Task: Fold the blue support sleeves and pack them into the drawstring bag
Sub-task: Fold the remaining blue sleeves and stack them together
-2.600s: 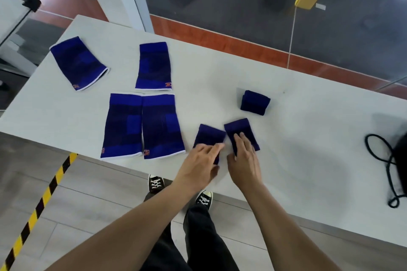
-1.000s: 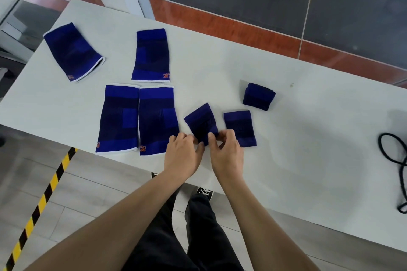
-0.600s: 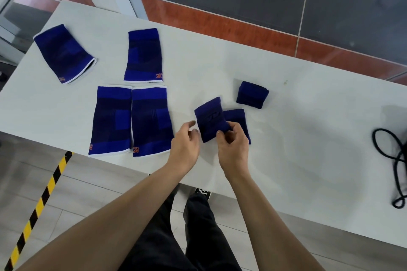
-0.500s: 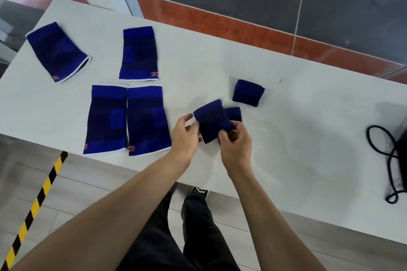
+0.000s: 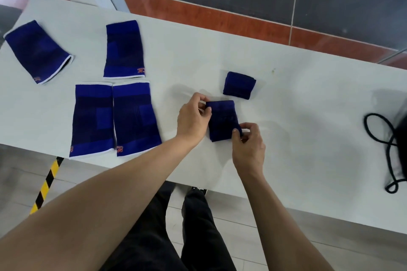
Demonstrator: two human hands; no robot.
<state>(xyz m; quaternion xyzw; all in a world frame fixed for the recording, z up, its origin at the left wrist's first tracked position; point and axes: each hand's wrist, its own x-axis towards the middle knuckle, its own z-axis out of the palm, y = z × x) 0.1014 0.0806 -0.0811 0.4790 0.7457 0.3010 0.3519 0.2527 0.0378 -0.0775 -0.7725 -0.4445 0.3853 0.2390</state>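
Folded sleeve [image 5: 222, 120] lies on the white table [image 5: 308, 116], long axis running away from the person. Left hand [image 5: 192, 116] pinches its far left corner, right hand [image 5: 248, 145] its near right corner. The drawstring bag [image 5: 396, 138] sits well apart, nearer the right hand. Orange logos on the flat sleeves [image 5: 114, 120] are unreadable.

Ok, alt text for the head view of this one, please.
Two bare hands, left and right, pinch opposite corners of a small folded blue sleeve on a white table. One folded sleeve lies just beyond it, four flat sleeves lie to the left, and a black drawstring bag sits at the right edge.
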